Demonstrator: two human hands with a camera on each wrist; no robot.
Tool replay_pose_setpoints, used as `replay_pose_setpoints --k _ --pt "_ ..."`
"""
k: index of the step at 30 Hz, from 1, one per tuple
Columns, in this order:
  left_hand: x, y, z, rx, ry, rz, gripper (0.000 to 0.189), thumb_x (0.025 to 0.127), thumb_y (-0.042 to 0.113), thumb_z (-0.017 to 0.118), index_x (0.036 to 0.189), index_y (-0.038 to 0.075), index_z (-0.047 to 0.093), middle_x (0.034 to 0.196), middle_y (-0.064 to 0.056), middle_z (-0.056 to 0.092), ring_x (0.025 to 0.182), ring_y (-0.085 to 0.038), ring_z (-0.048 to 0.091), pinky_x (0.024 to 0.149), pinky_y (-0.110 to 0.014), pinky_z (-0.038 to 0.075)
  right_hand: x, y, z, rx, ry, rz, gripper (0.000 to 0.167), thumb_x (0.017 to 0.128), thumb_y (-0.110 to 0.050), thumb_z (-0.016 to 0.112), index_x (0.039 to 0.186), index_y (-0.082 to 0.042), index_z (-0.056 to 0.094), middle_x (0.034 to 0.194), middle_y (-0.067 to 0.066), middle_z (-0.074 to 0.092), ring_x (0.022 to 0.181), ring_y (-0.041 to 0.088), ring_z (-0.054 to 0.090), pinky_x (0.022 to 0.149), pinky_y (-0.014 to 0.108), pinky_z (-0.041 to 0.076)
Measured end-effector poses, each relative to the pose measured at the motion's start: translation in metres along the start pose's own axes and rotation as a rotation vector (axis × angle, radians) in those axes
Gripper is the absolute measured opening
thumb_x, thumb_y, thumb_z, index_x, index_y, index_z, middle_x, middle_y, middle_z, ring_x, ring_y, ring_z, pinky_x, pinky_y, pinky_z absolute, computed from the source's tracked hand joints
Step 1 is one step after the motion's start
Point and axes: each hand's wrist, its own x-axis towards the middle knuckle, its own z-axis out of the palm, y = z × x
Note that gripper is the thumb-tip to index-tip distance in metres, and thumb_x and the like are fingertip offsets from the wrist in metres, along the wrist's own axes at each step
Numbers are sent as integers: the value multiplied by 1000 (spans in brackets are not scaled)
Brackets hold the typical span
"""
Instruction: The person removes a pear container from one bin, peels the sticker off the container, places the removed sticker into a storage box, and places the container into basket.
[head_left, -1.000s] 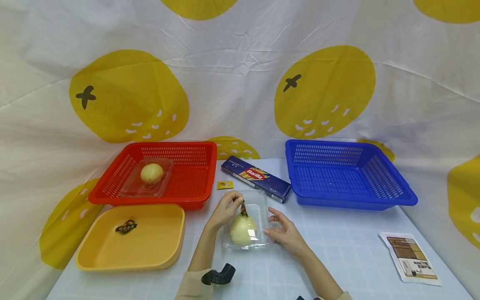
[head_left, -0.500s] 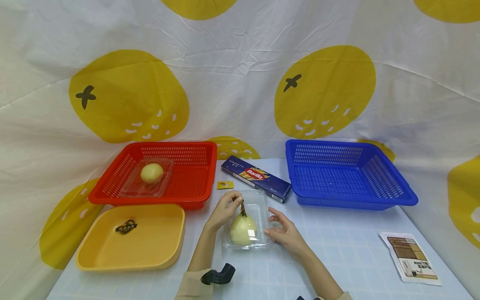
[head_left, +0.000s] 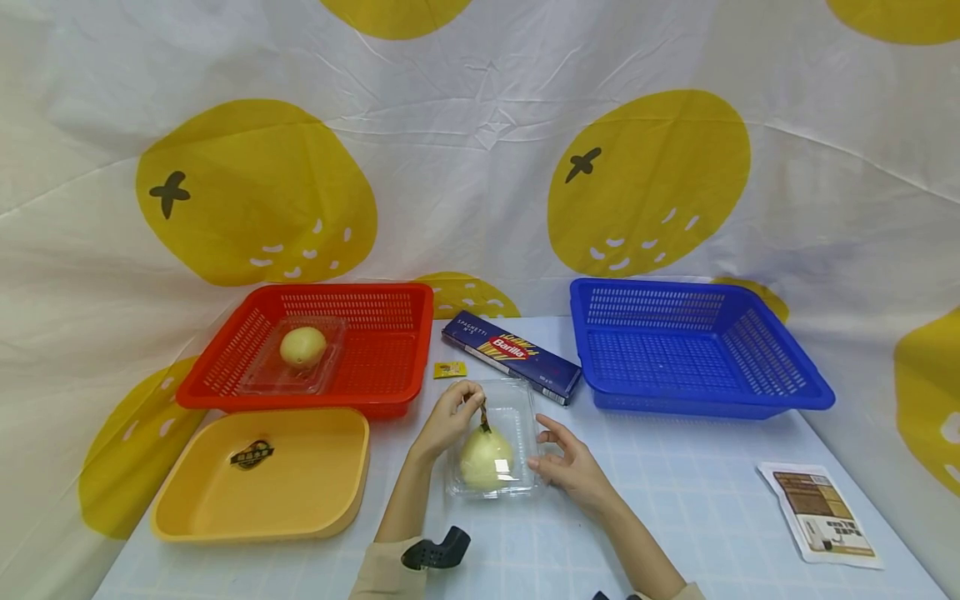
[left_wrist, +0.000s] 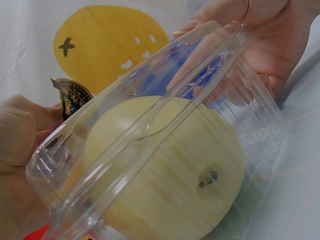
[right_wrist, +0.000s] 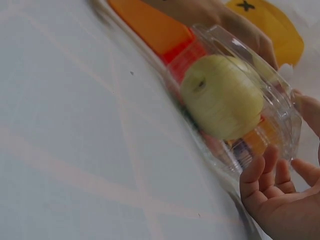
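A clear plastic clamshell box (head_left: 512, 421) stands in front of me, its lid closed over a pale yellow-green pear (head_left: 486, 458). My left hand (head_left: 453, 417) pinches a black-and-gold sticker (left_wrist: 71, 96) between thumb and finger at the lid's left side. The sticker stands up from the lid, with its lower end close to the plastic. My right hand (head_left: 572, 463) has its loosely bent fingertips against the right side of the same box. In the right wrist view, the fingers (right_wrist: 270, 172) show beside the box's edge.
A red basket (head_left: 382, 396) at back left holds another boxed fruit (head_left: 303, 347). Before it stands a yellow tub (head_left: 300, 508). A spaghetti box (head_left: 513, 357) and small yellow packet (head_left: 450, 369) lie behind the clamshell. The blue basket (head_left: 675, 403) is at back right, a white-brown pouch (head_left: 821, 517) at right.
The sticker in my left hand has turned slightly and looks narrower from the head. Both hands and the box have otherwise stayed in place.
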Motion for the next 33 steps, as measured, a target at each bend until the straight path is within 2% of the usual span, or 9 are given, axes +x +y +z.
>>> replay_pose_setpoints --k 23,33 --pt "1 -2 0 -41 4 -7 10 94 -5 48 87 -7 54 84 -7 48 90 -19 42 83 -33 30 0 -1 0 1 5 22 77 83 0 66 147 -5 24 118 17 34 65 5 45 57 17 41" --pt "1 -6 -1 -65 7 -12 10 94 -4 48 87 -6 55 85 -12 51 90 -20 43 83 -33 33 0 -1 0 11 -5 26 78 83 -1 66 148 -4 22 119 19 33 66 5 45 58 16 41"
